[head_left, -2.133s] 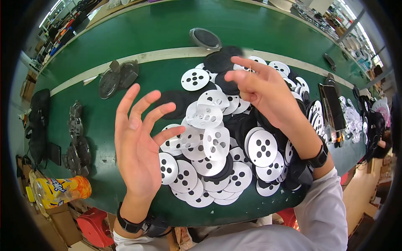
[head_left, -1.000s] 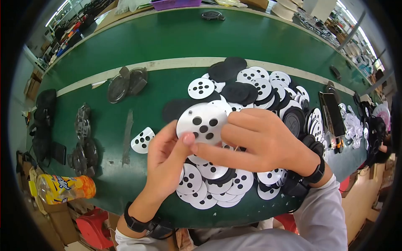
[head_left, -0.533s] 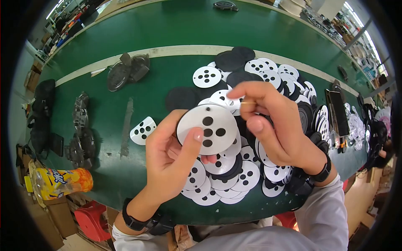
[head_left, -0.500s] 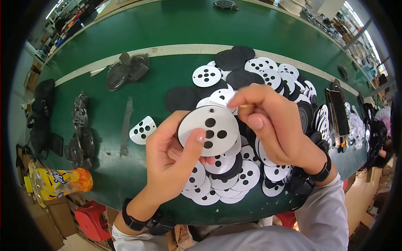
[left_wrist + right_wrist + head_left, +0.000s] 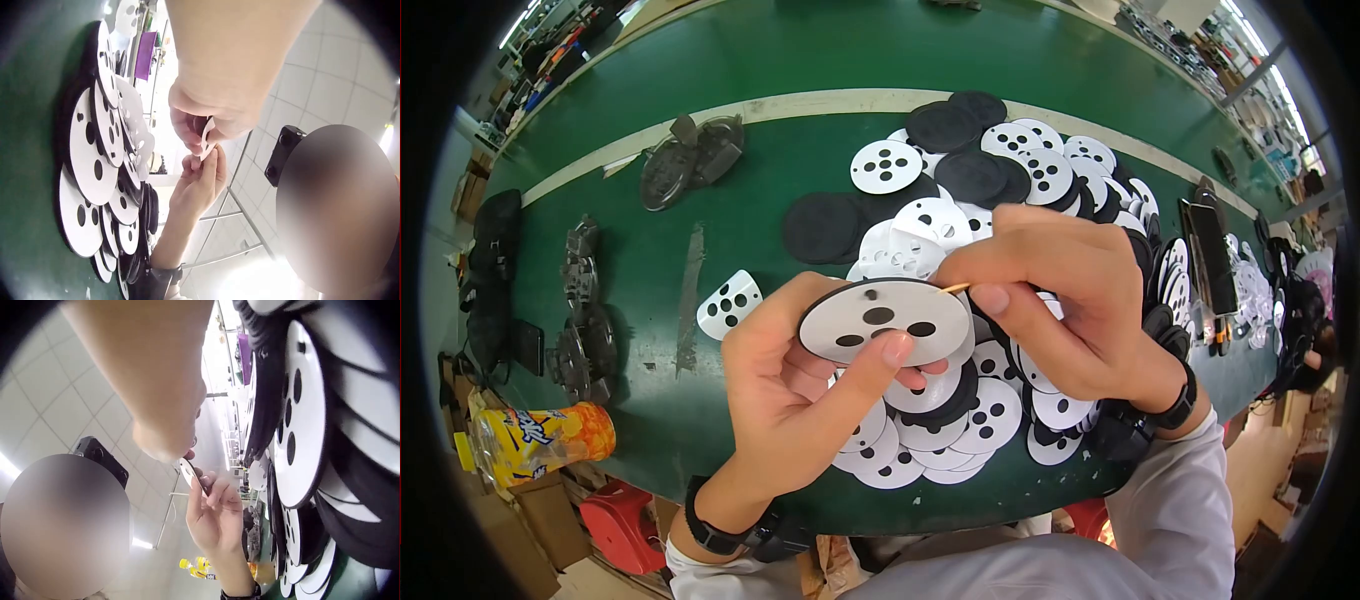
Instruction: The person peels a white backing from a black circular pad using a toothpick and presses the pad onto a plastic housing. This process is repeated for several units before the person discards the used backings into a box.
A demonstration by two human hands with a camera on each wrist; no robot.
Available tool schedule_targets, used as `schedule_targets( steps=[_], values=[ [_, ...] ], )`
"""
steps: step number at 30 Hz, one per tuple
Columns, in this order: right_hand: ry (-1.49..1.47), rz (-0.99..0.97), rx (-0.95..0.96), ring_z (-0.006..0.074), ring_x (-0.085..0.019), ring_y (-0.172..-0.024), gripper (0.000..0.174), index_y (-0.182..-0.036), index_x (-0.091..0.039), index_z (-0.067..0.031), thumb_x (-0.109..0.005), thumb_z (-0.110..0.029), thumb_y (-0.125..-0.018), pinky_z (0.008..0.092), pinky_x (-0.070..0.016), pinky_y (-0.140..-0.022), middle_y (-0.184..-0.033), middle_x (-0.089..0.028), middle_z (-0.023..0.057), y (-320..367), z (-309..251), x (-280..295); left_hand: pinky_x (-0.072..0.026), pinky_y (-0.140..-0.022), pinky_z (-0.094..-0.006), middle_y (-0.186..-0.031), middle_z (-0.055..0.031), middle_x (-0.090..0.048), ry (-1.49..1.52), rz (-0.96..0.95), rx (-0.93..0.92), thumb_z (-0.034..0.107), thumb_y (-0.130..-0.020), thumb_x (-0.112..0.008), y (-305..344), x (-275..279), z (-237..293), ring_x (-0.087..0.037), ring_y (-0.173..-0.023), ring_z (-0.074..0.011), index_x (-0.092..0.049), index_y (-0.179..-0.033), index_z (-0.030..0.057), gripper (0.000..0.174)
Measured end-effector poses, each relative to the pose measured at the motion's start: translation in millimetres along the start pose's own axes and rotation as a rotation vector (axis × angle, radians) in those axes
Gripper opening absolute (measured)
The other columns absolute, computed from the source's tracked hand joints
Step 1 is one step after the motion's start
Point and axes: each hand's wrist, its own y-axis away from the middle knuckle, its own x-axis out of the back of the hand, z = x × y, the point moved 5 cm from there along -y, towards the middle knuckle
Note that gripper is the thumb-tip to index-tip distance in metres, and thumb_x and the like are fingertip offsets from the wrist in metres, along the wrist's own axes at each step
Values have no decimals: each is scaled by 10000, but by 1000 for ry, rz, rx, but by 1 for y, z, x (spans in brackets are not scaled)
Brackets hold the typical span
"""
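Observation:
In the head view my left hand (image 5: 785, 405) holds a round disc (image 5: 900, 304), white-faced with black holes and a dark rim, thumb on its face and fingers beneath. The disc is tilted, its face seen at a slant. My right hand (image 5: 1065, 300) pinches a thin, pale yellow stick like a toothpick (image 5: 956, 288) between thumb and forefinger, its tip right at the disc's far right edge. Both hands are over a heap of similar discs (image 5: 990, 415). From the left wrist, the disc (image 5: 207, 136) shows edge-on between the hands; fingers partly hide it.
A bent white sheet with holes (image 5: 730, 304) lies left of the heap. Clear plastic parts (image 5: 690, 165) and more dark clear parts (image 5: 588, 310) lie further left. A yellow-labelled bottle (image 5: 550, 440) lies at the left edge, a flat black device (image 5: 1210, 260) at the right.
The hands were apart, the left without a disc; then the left took up a disc. The bent sheet has appeared at left. Lately the disc tilted flatter and the stick came to its edge.

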Motion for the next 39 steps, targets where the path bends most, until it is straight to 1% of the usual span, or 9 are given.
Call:
schedule_targets(
  steps=[2,4,12,17,20,24,26,28,39],
  values=[
    [-178,-15,-105,170,-467,-492,134,-844,-621,30,-510,7,-773,262,-354,-453,-683,-615,98,3,3,-4,-533,-624,-267,-894,-162,-612,20,9,-11,-50,-812,-565,-1,-3,0,-633,-761,-194,-502,-985,-108,193],
    [-167,-21,-107,169,-476,-488,133,-846,-620,30,-506,0,-784,262,-360,-452,-678,-613,94,3,3,-4,-571,-580,-354,-847,-188,-611,-107,74,-36,34,-836,-546,-3,-7,2,-651,-723,-283,-455,-972,-57,187],
    [-39,-39,-58,167,-450,-452,140,-827,-629,19,-523,23,-736,262,-339,-417,-643,-593,81,4,1,-5,-574,-574,-355,-860,-184,-611,-111,54,-94,14,-850,-519,0,-8,2,-647,-706,-261,-448,-972,-62,161],
    [403,11,259,137,-311,-412,314,-847,-650,31,-574,19,-543,268,-258,-381,-527,-435,13,5,-16,-4,-576,-554,-340,-852,-170,-610,-75,97,-48,6,-853,-515,0,-9,1,-641,-694,-234,-453,-967,-65,149],
    [513,78,370,133,-311,-413,379,-861,-651,50,-571,6,-493,260,-247,-384,-516,-396,5,8,-19,-7,-576,-547,-333,-830,-161,-610,-66,132,-13,7,-857,-511,2,-8,-1,-641,-687,-232,-458,-961,-67,139],
    [529,23,329,135,-320,-412,342,-860,-646,46,-566,27,-528,257,-253,-387,-521,-426,14,7,-17,-7,-575,-547,-335,-819,-164,-608,-192,114,-76,12,-861,-510,2,-9,2,-642,-670,-237,-451,-958,-64,136],
    [199,21,164,139,-331,-405,325,-869,-641,37,-557,44,-555,260,-263,-390,-527,-455,23,4,-8,-4,-575,-547,-336,-823,-169,-608,-193,93,-85,16,-861,-511,3,-8,1,-645,-670,-243,-444,-956,-61,139],
    [175,21,156,141,-337,-402,323,-873,-638,34,-553,50,-562,261,-267,-392,-533,-467,27,3,-8,-4,-555,-657,-283,-906,-192,-600,-42,32,-99,-80,-844,-478,4,-8,-1,-638,-796,-211,-462,-986,-113,147],
    [198,27,190,143,-340,-407,334,-850,-640,33,-546,50,-530,263,-260,-396,-560,-512,38,5,-4,-5,-566,-637,-283,-897,-189,-601,14,43,-2,-39,-864,-474,5,-7,-2,-644,-770,-215,-464,-1003,-108,155]
  ],
)
